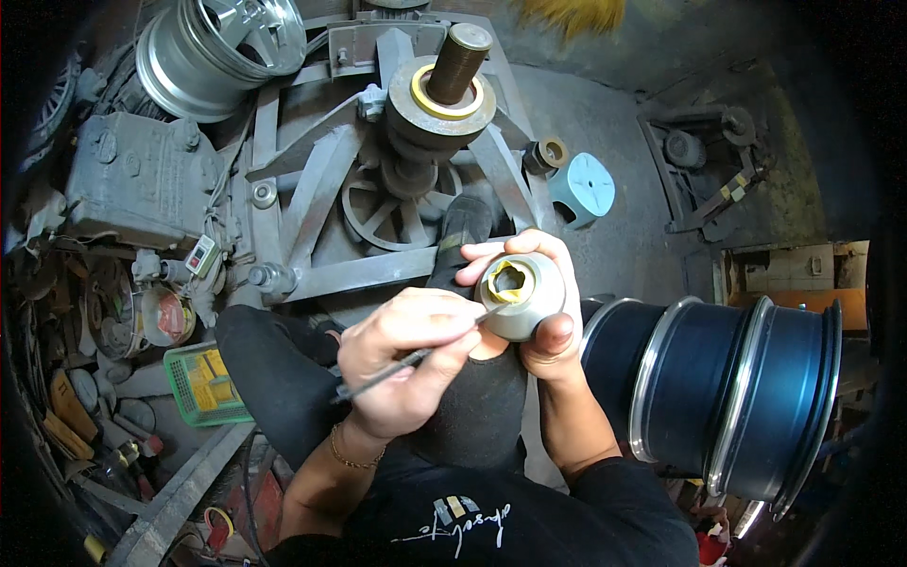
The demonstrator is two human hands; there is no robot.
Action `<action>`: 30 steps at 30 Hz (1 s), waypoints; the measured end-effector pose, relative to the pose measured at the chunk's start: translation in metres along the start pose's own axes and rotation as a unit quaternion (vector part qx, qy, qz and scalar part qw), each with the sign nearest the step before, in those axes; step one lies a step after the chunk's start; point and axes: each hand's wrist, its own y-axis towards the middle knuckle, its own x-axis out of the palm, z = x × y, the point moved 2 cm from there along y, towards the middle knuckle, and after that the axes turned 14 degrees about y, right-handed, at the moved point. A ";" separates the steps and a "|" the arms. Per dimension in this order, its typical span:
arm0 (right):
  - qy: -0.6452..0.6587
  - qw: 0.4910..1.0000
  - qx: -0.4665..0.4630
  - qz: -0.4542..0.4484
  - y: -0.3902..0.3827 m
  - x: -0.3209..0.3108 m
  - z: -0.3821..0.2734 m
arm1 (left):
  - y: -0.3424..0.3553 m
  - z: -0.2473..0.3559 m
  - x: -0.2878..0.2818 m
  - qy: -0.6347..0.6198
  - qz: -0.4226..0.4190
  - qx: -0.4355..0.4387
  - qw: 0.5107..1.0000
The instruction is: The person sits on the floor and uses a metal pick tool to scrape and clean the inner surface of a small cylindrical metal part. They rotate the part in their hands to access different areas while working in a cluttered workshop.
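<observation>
My left hand (406, 345), with a thin chain bracelet at its wrist, pinches a slim dark stick-like tool (383, 376). The tool's tip reaches the rim of a pale grey round container (540, 307), whose small opening has a ragged yellow edge. Around that container my right hand (548, 345) is wrapped, with the thumb on the near side and the fingers behind it. What lies inside the opening is too dark to make out. Both hands are held above my knees in dark trousers.
A steel frame with a threaded shaft (460, 64) stands ahead. Dark blue wheel rims (784, 397) are stacked at right, and a silver wheel (175, 61) lies far left. A light blue stool (586, 187) stands beyond my right hand. A green basket (194, 416) sits at left.
</observation>
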 end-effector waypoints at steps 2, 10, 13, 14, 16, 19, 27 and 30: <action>-0.008 1.000 0.000 -0.001 -0.001 0.000 0.000 | -0.001 -0.001 0.001 -0.059 0.009 -0.028 0.998; -0.037 0.999 -0.022 -0.002 -0.002 0.003 -0.002 | 0.003 0.003 0.005 -0.039 0.012 -0.032 0.999; -0.044 0.999 -0.028 -0.009 -0.002 0.002 -0.002 | 0.005 0.003 0.006 -0.023 0.017 -0.021 0.999; -0.047 0.998 -0.032 -0.013 -0.002 0.001 -0.002 | 0.005 0.004 0.006 -0.013 0.019 -0.021 1.000; -0.033 0.999 -0.021 -0.007 -0.001 0.002 -0.001 | 0.004 0.006 0.005 0.007 0.024 -0.021 0.999; -0.022 1.000 -0.014 -0.003 -0.002 0.001 -0.001 | 0.005 0.005 0.005 0.025 0.027 0.002 0.999; -0.004 1.000 -0.001 0.000 -0.001 0.002 -0.002 | 0.004 0.008 0.004 0.054 0.021 0.018 0.998; 0.004 1.000 0.003 0.001 -0.001 0.002 -0.002 | 0.003 0.004 0.003 0.022 0.020 0.012 0.999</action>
